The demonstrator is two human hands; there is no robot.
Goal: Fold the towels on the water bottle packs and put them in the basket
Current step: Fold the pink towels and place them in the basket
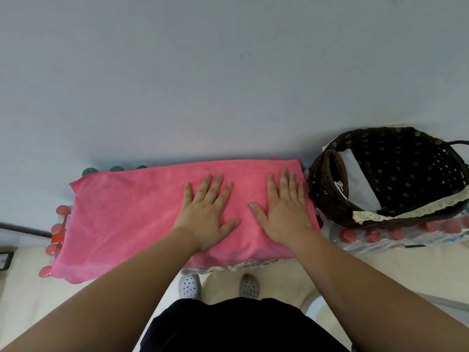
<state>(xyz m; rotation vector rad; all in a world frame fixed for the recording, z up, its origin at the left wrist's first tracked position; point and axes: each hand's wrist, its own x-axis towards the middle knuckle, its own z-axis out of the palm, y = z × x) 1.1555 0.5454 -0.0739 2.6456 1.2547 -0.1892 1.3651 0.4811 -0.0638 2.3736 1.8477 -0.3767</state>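
Observation:
A pink towel (127, 219) lies flat as a long rectangle on top of the water bottle packs (57, 228), whose red caps show along its left edge. My left hand (206, 214) presses flat on the towel's middle, fingers spread. Beside it, my right hand (283, 212) presses flat on the towel's right part, close to its right edge. A dark woven basket (327, 199) with a dark flowered lining and lace trim stands to the right on another bottle pack (396, 237). A white folded cloth (360, 181) lies inside it.
A plain grey wall (228, 72) rises right behind the packs. Green bottle caps (116, 169) peek out behind the towel's far left edge. My feet in white perforated clogs (189, 285) stand on the pale floor below the packs.

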